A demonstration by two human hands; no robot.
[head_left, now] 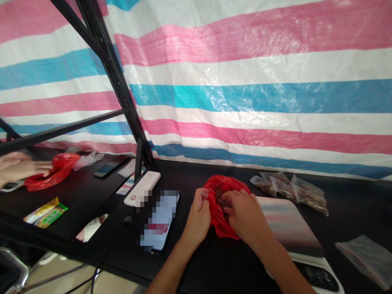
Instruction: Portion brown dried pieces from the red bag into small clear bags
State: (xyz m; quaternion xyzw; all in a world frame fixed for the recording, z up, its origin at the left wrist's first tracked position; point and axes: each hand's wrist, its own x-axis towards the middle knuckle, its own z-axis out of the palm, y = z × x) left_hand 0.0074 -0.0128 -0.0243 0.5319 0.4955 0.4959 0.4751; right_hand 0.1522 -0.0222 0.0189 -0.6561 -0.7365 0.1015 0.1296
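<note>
Red plastic bag [221,228], mouth open, brown loose contents [219,197] showing: on the black tabletop [190,175], near centre, between the person's two hands. Left hand [198,218]: curled, fingers pinching the bag's left rim together with a scrap of clear film [203,195]. Right hand [245,216]: fingers bent down into the bag's mouth among the contents; whether they grip anything cannot be told. Scale [290,230] with a shiny platform: just right of the bag, under the right forearm. Filled clear packets [290,190]: far right of the bag, near the striped tarp [245,98]. Flat clear bags [364,255]: near right edge, well apart. Phone [161,222] and white power bank [142,188]: left of the hands. Far left, beyond a black frame post [122,94]: a co-worker's hand [18,167] resting on a second red bag [58,169]; green and yellow sachets [45,212] nearer.
</note>
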